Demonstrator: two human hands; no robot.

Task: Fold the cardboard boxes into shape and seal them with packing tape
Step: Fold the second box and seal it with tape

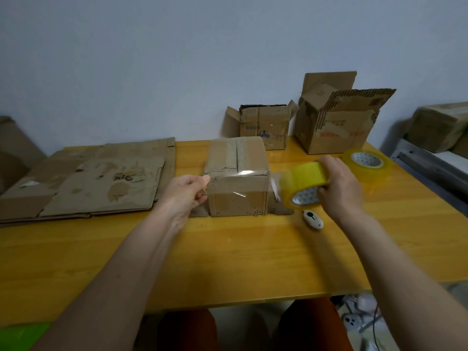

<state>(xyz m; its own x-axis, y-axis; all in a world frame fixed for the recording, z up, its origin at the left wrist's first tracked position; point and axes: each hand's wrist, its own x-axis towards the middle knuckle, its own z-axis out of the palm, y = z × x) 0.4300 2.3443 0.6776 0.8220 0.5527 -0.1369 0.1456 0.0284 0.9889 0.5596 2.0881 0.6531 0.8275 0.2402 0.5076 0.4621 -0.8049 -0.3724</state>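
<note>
Both hands grip: left [186, 192] pinches tape end, right [338, 184] holds roll [302, 184]; cutter [313, 219] beside box [238, 177]

Worn matt cardboard box [238, 178], glossy clear tape strip [240, 173], shiny yellow tape roll [302, 184], glossy wood-look table [240, 257]

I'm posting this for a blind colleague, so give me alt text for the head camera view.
A person stretches clear packing tape across a folded cardboard box on a yellow table: the left hand pinches the tape end, the right hand grips the tape roll. Flattened cardboard lies left; two open boxes, a second roll and a small white cutter sit right.
</note>
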